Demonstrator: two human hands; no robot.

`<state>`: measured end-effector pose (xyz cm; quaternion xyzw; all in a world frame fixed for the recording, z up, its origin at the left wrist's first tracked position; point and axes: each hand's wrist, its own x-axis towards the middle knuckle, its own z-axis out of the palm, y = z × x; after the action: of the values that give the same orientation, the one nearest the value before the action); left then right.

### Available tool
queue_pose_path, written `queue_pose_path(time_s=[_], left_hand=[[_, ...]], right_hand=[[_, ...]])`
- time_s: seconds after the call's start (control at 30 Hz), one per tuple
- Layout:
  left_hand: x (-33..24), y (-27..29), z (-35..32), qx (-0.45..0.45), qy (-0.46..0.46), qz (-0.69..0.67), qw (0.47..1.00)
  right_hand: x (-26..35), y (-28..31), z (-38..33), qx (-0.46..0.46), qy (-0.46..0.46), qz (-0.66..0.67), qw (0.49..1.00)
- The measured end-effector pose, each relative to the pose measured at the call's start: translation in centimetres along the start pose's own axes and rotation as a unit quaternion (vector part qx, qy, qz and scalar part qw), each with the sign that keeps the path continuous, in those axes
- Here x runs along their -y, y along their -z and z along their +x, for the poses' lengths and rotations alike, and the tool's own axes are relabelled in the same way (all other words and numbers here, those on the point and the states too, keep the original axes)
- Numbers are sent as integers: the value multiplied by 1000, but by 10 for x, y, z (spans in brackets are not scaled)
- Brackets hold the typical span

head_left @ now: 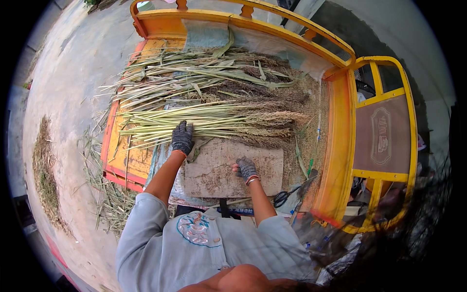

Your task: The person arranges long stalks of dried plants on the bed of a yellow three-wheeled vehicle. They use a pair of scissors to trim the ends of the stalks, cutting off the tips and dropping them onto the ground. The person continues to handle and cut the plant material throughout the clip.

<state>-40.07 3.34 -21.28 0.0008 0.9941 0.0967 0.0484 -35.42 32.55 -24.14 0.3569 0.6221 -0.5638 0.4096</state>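
Observation:
Long pale-green sorghum stalks (214,111) with brown seed heads (272,119) lie sideways in a thick layer, heads to the right. My left hand (183,137), in a dark grey glove, rests on the near edge of the stalks with its fingers stretched over them. My right hand (246,168), gloved with bare fingertips, is over a flat greyish-brown board (219,170) dotted with seeds. Its fingers are curled together; anything between them is too small to make out. One loose leaf (197,152) hangs over the board's far left corner.
The stalks lie on an orange cart bed (127,163) with a yellow rail (292,35) behind and a yellow-framed brown panel (384,131) at right. Black-handled scissors (281,198) lie right of the board. Loose seeds (314,107) cover the bed's right side; dry stalks (114,207) litter the ground.

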Motion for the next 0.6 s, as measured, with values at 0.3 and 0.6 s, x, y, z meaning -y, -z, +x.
queue_pose_path(time_s=[0.3,0.6], left_hand=[[53,-16,-245,-5,213,-73,974],[253,-94,-468,411,96,89,902]], right_hand=[[-156,48,-30,-55,66,84,993],[-116,-104,-42,-51,168,-108,979]])
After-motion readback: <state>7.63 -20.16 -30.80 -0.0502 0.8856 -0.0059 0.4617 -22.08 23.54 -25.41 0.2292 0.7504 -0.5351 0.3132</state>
